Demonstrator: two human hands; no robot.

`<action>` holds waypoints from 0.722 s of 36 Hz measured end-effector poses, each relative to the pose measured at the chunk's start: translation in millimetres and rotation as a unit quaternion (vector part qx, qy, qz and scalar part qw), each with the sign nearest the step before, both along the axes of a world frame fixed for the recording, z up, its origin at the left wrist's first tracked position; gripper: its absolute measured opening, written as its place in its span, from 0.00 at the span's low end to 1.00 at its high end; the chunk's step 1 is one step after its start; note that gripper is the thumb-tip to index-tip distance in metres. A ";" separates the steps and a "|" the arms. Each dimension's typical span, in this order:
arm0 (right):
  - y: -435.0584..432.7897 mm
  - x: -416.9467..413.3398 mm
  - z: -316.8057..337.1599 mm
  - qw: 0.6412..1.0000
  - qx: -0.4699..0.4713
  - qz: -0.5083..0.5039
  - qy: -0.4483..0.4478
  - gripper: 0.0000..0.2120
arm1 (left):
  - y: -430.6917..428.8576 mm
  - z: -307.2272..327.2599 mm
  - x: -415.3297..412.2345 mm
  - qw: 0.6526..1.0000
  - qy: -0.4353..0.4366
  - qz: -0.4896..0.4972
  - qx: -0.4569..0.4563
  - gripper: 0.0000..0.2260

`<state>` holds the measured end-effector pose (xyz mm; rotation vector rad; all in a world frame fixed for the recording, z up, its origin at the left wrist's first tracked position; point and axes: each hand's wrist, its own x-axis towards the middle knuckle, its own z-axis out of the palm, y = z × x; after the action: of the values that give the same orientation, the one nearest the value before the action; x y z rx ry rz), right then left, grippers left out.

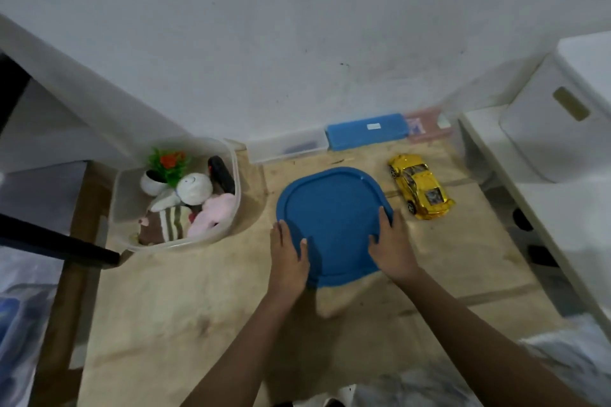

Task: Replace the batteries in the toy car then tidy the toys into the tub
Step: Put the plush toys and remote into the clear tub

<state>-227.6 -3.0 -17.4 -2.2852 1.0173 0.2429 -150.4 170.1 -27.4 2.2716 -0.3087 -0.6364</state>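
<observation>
A round-cornered blue lid (pixel 334 215) hangs a little above the wooden floor in the middle, casting a shadow below its near edge. My left hand (pixel 288 258) holds its left edge, thumb on top. My right hand (pixel 393 246) holds its right edge with fingers laid over the rim. The clear plastic tub (pixel 233 155) stands open to the left, holding a white plush, a pink plush, a striped brown plush, a small potted plant (pixel 165 168) and a black object. The yellow toy car (pixel 420 187) sits on its wheels on the floor, right of the lid.
Against the wall lie a clear flat box (pixel 287 145), a blue case (pixel 367 130) and a pink box (pixel 428 125). White furniture with a white bin (pixel 545 122) borders the right. A dark bar (pixel 59 246) and shelving crowd the left.
</observation>
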 end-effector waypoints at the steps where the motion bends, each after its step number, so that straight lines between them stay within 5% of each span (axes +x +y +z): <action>1: 1.7 -2.4 -0.8 1.000 -0.004 -0.004 -0.010 0.29 | -2.0 -0.9 -1.8 1.000 0.001 0.007 0.000 0.27; 13: 12.6 -19.5 2.8 0.988 -0.027 -0.092 -0.124 0.30 | 1.4 12.2 -5.1 0.994 -0.005 0.090 -0.061 0.32; 26: 30.2 27.0 60.5 0.957 -0.021 -0.086 -0.277 0.25 | 32.7 82.2 44.5 0.974 -0.141 0.128 -0.124 0.28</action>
<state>-200.6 27.1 43.0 -2.0974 0.9103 -0.4726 -105.9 202.7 54.8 2.1101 -0.2114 -0.1315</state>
